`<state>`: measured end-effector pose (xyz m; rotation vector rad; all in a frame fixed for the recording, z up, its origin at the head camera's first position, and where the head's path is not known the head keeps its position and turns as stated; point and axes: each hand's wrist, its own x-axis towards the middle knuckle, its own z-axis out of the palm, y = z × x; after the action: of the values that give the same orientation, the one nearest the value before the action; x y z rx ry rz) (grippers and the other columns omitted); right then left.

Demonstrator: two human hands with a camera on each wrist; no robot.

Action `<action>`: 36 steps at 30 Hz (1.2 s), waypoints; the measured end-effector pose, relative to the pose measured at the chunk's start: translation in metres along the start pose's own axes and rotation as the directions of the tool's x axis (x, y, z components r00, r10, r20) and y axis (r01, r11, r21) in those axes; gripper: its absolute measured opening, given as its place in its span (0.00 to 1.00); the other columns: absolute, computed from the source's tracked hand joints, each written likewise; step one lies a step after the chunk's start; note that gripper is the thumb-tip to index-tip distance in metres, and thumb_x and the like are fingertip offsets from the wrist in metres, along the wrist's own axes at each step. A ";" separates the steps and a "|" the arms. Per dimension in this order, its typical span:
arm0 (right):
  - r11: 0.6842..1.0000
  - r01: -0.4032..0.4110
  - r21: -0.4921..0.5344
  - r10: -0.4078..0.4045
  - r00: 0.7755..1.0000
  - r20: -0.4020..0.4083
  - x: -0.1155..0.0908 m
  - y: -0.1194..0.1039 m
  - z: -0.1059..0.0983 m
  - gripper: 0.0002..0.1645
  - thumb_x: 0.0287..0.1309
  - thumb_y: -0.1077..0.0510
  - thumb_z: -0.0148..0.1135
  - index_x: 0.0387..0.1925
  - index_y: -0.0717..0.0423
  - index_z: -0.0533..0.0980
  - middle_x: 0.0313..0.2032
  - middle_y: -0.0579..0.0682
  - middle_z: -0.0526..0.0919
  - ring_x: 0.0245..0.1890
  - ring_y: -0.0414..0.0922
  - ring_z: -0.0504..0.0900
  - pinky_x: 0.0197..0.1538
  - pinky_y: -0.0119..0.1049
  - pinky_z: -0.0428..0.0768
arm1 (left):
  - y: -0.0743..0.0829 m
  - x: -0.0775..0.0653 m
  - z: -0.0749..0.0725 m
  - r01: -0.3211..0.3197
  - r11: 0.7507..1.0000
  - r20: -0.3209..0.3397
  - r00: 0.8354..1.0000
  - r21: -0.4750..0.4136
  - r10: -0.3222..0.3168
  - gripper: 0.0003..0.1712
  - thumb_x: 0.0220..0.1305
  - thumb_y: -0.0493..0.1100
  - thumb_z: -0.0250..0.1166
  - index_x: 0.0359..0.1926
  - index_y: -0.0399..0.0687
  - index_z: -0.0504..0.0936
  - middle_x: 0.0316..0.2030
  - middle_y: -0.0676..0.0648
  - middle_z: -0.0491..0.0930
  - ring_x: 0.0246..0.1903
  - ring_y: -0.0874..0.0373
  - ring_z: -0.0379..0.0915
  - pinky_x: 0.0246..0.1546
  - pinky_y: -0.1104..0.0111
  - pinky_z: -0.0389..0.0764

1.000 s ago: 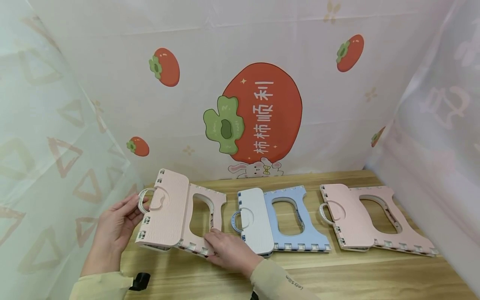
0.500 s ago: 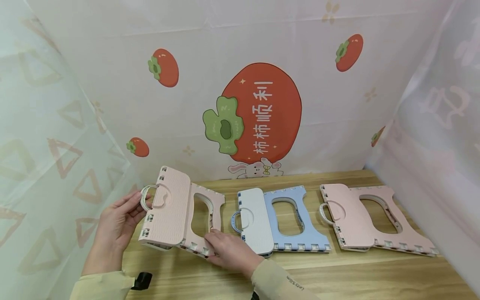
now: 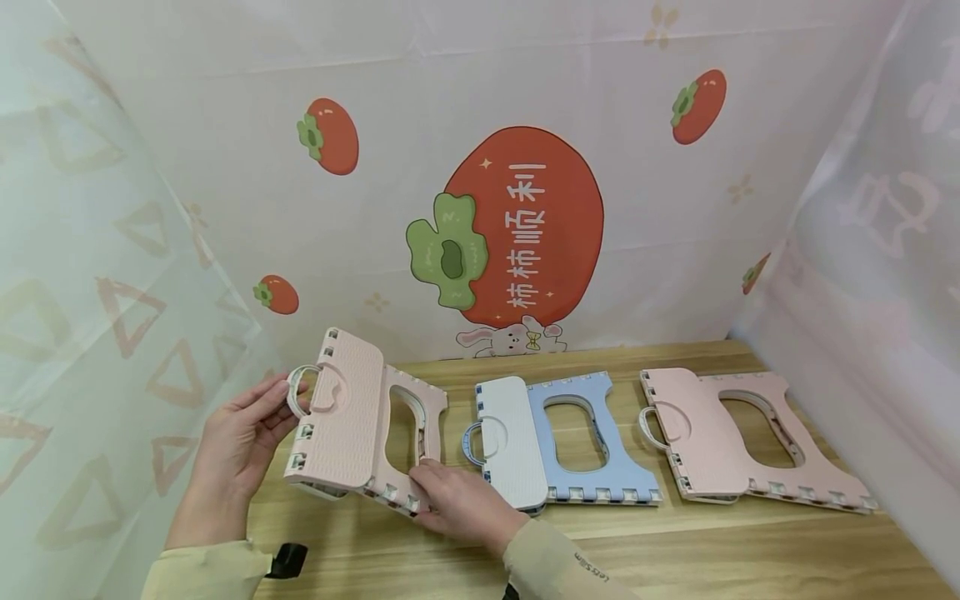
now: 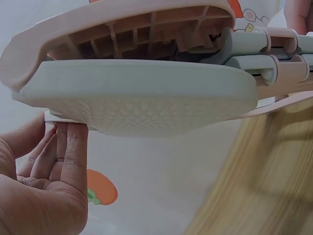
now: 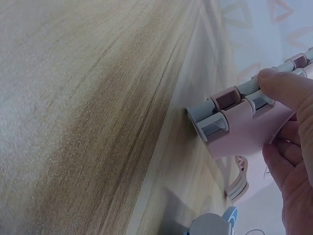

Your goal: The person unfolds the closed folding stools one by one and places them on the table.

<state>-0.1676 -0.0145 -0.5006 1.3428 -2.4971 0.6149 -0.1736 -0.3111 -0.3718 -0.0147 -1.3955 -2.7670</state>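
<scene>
A pink folding step stool (image 3: 348,425), folded flat, is held tilted at the left of the table, its handle side raised. My left hand (image 3: 243,437) pinches its white loop handle (image 3: 292,390) between thumb and fingers. In the left wrist view, the stool's white seat half (image 4: 146,81) hangs under the pink half, with a gap between them, above the left hand (image 4: 54,181). My right hand (image 3: 467,502) grips the hinged near edge of the leg panel; in the right wrist view its thumb (image 5: 283,85) lies over the hinge knuckles (image 5: 227,100).
Right of the held stool lies a folded white-and-blue stool (image 3: 513,442), close to my right hand. Another folded pink stool (image 3: 708,442) lies farther right. The wooden table (image 3: 390,567) meets a printed cloth backdrop (image 3: 375,233) behind, with sheet walls on both sides.
My left hand has moved slightly right and up, tilting the pink stool's handle side higher. The right hand and the other two stools have stayed in place.
</scene>
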 end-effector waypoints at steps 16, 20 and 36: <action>1.000 0.012 0.005 -0.012 1.000 -0.019 0.000 0.000 0.001 0.24 0.57 0.48 0.77 0.48 0.50 0.73 0.38 0.39 0.75 0.30 0.28 0.69 0.32 0.16 0.71 | 0.003 0.001 0.015 -0.024 0.998 0.045 0.999 0.052 0.021 0.15 0.73 0.27 0.56 0.50 0.36 0.88 0.40 0.39 0.89 0.35 0.50 0.88 0.41 0.64 0.88; 1.000 0.001 0.013 -0.001 1.000 -0.013 0.000 -0.001 0.001 0.25 0.57 0.48 0.76 0.50 0.51 0.74 0.39 0.39 0.76 0.32 0.27 0.70 0.33 0.16 0.73 | 0.002 0.001 0.019 -0.029 0.997 0.040 0.999 0.072 0.026 0.15 0.73 0.27 0.57 0.48 0.37 0.89 0.38 0.41 0.90 0.35 0.51 0.88 0.41 0.65 0.88; 0.996 -0.050 0.073 0.047 0.998 0.034 0.000 -0.001 -0.002 0.23 0.59 0.48 0.76 0.48 0.50 0.73 0.36 0.37 0.74 0.30 0.26 0.70 0.32 0.15 0.71 | 0.001 0.003 0.032 -0.040 0.994 0.085 0.996 0.106 0.031 0.15 0.73 0.27 0.57 0.51 0.36 0.88 0.40 0.39 0.89 0.35 0.51 0.89 0.43 0.65 0.88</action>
<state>-0.1664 -0.0143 -0.4990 1.3310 -2.5627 0.7080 -0.1772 -0.2855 -0.3518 -0.1510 -1.5464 -2.6878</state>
